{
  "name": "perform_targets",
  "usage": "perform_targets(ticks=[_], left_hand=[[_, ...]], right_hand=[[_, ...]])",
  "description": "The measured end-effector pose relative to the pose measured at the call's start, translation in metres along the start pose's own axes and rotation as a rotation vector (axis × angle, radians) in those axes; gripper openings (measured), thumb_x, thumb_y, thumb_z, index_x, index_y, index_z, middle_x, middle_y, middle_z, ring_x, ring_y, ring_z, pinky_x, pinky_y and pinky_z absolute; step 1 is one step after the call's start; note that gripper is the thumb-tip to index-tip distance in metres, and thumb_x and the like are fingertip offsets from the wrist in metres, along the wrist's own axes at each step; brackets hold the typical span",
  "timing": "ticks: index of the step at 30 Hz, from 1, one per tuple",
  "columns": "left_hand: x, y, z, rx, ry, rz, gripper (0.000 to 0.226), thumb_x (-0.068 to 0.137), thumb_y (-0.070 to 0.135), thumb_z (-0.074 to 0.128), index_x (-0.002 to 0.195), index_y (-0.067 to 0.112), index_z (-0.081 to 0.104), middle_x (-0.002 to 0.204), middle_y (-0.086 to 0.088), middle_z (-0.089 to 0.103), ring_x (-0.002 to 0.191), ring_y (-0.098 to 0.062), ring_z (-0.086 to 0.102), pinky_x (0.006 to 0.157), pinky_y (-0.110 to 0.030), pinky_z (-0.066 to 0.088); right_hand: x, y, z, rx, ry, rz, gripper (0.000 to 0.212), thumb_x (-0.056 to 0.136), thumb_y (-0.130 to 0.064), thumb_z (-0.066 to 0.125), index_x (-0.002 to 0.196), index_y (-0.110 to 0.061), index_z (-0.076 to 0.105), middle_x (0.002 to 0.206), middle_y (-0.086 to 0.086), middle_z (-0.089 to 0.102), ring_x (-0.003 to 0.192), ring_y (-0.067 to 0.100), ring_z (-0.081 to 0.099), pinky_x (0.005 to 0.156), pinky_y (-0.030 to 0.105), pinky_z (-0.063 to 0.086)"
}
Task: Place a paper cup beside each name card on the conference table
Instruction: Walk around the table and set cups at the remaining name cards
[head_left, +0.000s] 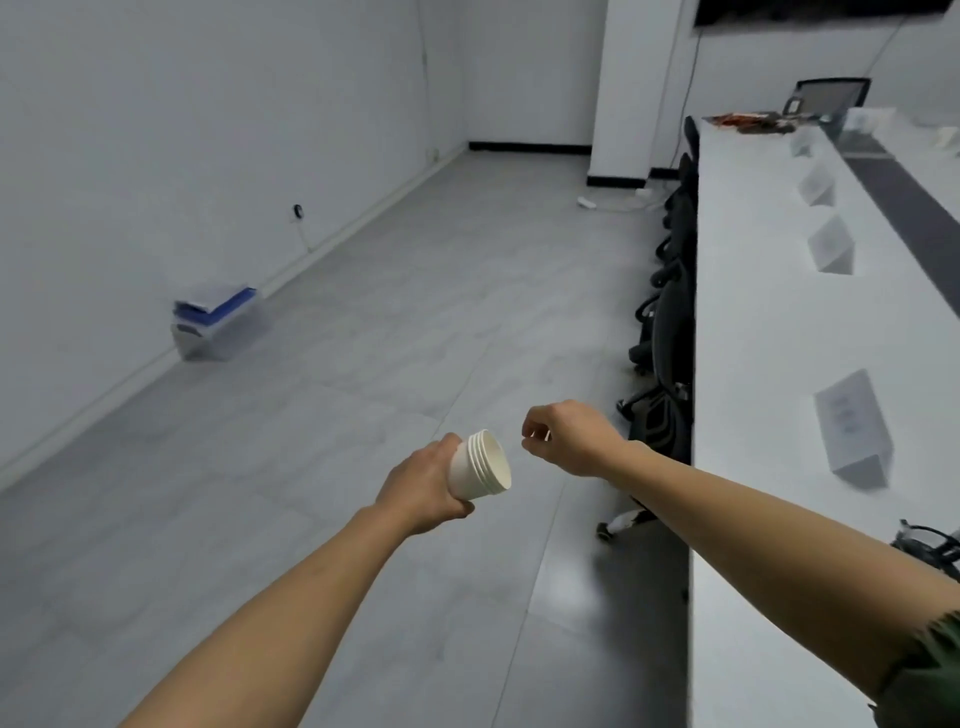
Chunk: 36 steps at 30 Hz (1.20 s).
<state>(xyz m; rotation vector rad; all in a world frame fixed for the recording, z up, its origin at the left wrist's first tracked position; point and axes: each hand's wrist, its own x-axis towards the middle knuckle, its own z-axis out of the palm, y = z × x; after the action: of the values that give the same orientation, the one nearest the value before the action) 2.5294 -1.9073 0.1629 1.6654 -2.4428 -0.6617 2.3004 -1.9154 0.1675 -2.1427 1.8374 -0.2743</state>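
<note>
My left-hand fingers (457, 506) grip a nested stack of paper cups (480, 464); my right-hand fingers (535, 434) curl empty just beside its rim. Along the table (753, 332), the name cards (852, 423) in view stand cupless: distribution apparently unstarted.

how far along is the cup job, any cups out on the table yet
Nothing looks done: no cup stands beside the nearest name card or the cards farther along the conference table. In hand: the left hand holds a stack of paper cups on its side over the floor, and the right hand is right at its rim, nothing in its grip. Left: a cup for every card in view.
</note>
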Motion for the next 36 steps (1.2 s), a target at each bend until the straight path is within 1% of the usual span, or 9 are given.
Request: perform_targets(ticks=[9,13,16,20,23,25,30,33,36], left_hand=[[0.199,-0.026,-0.032,0.016,-0.093,0.232,0.063,0.069,0.032,0.08,0.121,0.027,0.044,0.111,0.001,0.059,0.095,-0.022,0.057,0.071,-0.032,0.046],[0.283,-0.021,-0.06,0.047,-0.149,0.357,0.059,0.069,0.031,0.079,0.117,0.027,0.045,0.11,0.001,0.06,0.094,-0.023,0.057,0.069,-0.031,0.044],[0.339,0.001,-0.068,0.063,-0.181,0.452,0.059,0.068,0.03,0.08,0.117,0.027,0.046,0.108,0.003,0.06,0.093,-0.023,0.058,0.071,-0.034,0.049],[0.406,0.05,-0.052,0.047,-0.271,0.59,0.059,0.067,0.031,0.08,0.116,0.03,0.047,0.105,0.005,0.06,0.092,-0.023,0.058,0.075,-0.04,0.054],[0.452,0.089,-0.031,0.043,-0.327,0.681,0.058,0.065,0.03,0.081,0.114,0.03,0.05,0.106,0.005,0.062,0.094,-0.024,0.059,0.078,-0.043,0.055],[0.478,0.112,-0.021,0.054,-0.363,0.728,0.058,0.065,0.028,0.08,0.114,0.029,0.05,0.106,0.005,0.061,0.095,-0.024,0.059,0.08,-0.045,0.055],[0.56,0.183,0.001,0.106,-0.414,0.812,0.057,0.066,0.029,0.08,0.113,0.026,0.049,0.105,0.003,0.06,0.094,-0.022,0.059,0.08,-0.046,0.055],[0.603,0.223,0.005,0.101,-0.433,0.851,0.055,0.065,0.03,0.08,0.11,0.027,0.049,0.102,0.004,0.061,0.092,-0.021,0.059,0.078,-0.046,0.056],[0.635,0.256,0.011,0.106,-0.447,0.89,0.055,0.065,0.031,0.08,0.111,0.029,0.047,0.1,0.005,0.06,0.09,-0.02,0.059,0.076,-0.044,0.056]], right_hand=[[0.122,0.06,-0.015,-0.035,0.068,0.222,0.024,0.094,-0.036,0.057,0.107,-0.02,0.069,0.1,-0.004,0.073,0.09,0.017,0.065,0.075,0.032,0.053],[0.163,0.08,-0.035,-0.034,0.121,0.334,0.023,0.094,-0.036,0.056,0.107,-0.021,0.068,0.099,-0.006,0.073,0.089,0.016,0.066,0.071,0.029,0.048],[0.174,0.102,-0.051,-0.012,0.165,0.438,0.022,0.094,-0.036,0.056,0.105,-0.021,0.067,0.098,-0.006,0.072,0.088,0.016,0.065,0.069,0.027,0.042],[0.178,0.151,-0.07,0.019,0.195,0.611,0.02,0.093,-0.037,0.056,0.103,-0.023,0.067,0.096,-0.007,0.072,0.089,0.017,0.064,0.074,0.033,0.052],[0.181,0.195,-0.076,0.039,0.221,0.705,0.02,0.093,-0.038,0.055,0.103,-0.025,0.066,0.098,-0.008,0.07,0.091,0.016,0.062,0.075,0.031,0.05],[0.184,0.222,-0.081,0.057,0.239,0.748,0.02,0.093,-0.038,0.056,0.104,-0.026,0.067,0.099,-0.009,0.07,0.091,0.015,0.062,0.073,0.03,0.047],[0.208,0.31,-0.102,0.147,0.319,0.858,0.02,0.092,-0.037,0.056,0.103,-0.025,0.068,0.099,-0.009,0.071,0.09,0.014,0.064,0.076,0.03,0.05],[0.22,0.349,-0.122,0.177,0.342,0.904,0.02,0.091,-0.036,0.057,0.104,-0.025,0.068,0.099,-0.009,0.072,0.091,0.015,0.065,0.079,0.034,0.053],[0.22,0.377,-0.141,0.188,0.38,0.948,0.019,0.091,-0.036,0.058,0.103,-0.025,0.067,0.098,-0.01,0.072,0.089,0.014,0.065,0.077,0.032,0.051]])
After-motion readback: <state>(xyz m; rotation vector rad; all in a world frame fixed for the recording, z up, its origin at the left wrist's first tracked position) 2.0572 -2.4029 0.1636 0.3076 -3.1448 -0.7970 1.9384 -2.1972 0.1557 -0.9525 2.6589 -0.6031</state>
